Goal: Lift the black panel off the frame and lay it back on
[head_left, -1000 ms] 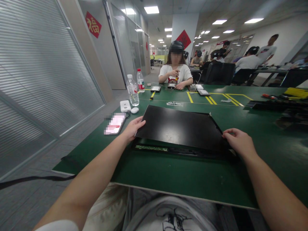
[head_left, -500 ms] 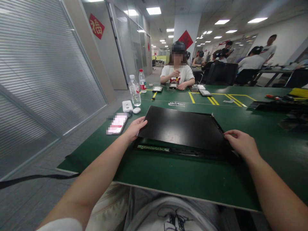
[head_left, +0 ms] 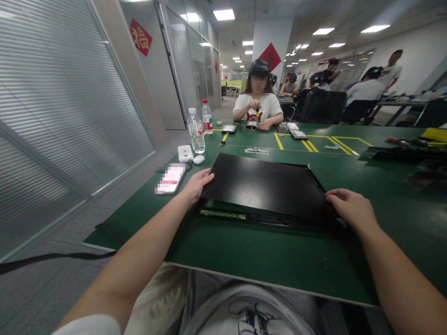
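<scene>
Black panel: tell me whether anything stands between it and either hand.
Nothing visible separates the left hand from the black panel. Beside the right hand, a thin dark rim borders the panel; whether it intervenes is unclear.

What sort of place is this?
Probably an office doubling as an electronics workshop: ceiling light panels, glass partitions, and an exposed green circuit board at the green table.

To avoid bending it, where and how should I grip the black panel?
The black panel is likely best pinched along its left edge, coming from the left: it is broad, thin and flat, and the left hand holds it there, thumb on top.
</scene>
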Demonstrator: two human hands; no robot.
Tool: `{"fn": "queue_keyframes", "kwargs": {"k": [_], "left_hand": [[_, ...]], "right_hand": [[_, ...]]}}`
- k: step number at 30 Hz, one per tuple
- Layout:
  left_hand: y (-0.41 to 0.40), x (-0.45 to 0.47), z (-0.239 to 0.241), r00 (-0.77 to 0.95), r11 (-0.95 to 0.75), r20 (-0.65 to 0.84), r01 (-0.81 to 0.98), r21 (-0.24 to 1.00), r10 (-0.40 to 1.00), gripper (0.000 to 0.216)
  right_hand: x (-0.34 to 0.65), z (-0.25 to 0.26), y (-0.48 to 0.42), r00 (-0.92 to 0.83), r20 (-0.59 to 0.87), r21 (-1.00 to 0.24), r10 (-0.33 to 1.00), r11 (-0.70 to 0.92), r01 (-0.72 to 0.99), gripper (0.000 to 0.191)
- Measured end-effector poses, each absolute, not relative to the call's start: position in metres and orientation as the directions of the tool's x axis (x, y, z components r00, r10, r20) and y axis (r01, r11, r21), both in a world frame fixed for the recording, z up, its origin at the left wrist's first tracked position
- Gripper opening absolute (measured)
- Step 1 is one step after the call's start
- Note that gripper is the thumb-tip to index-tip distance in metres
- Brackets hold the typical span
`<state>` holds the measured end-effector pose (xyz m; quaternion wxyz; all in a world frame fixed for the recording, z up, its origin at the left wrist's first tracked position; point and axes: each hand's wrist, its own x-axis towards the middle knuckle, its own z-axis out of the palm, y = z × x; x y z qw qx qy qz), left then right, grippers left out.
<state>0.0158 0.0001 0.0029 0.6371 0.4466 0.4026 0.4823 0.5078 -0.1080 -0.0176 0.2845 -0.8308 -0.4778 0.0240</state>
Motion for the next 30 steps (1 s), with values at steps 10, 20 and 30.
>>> {"fn": "queue_keyframes", "kwargs": {"k": [10, 20, 30], "left_hand": [[0.0019, 0.0159, 0.0018, 0.196, 0.145, -0.096, -0.257, 0.956, 0.976, 0.058], [0.001, 0.0171, 0.0031, 0.195, 0.148, -0.097, -0.263, 0.953, 0.976, 0.054], [-0.0024, 0.0199, 0.0072, 0.158, 0.16, -0.124, -0.245, 0.956, 0.98, 0.048]], "right_hand": [[0.508, -0.0172, -0.1071, 0.548, 0.241, -0.52, 0.801, -0.37, 0.77, 0.021], [0.5084, -0.0166, -0.1079, 0.549, 0.242, -0.538, 0.8, -0.36, 0.762, 0.021], [0.5076, -0.015, -0.1082, 0.554, 0.231, -0.525, 0.8, -0.377, 0.763, 0.019]]}}
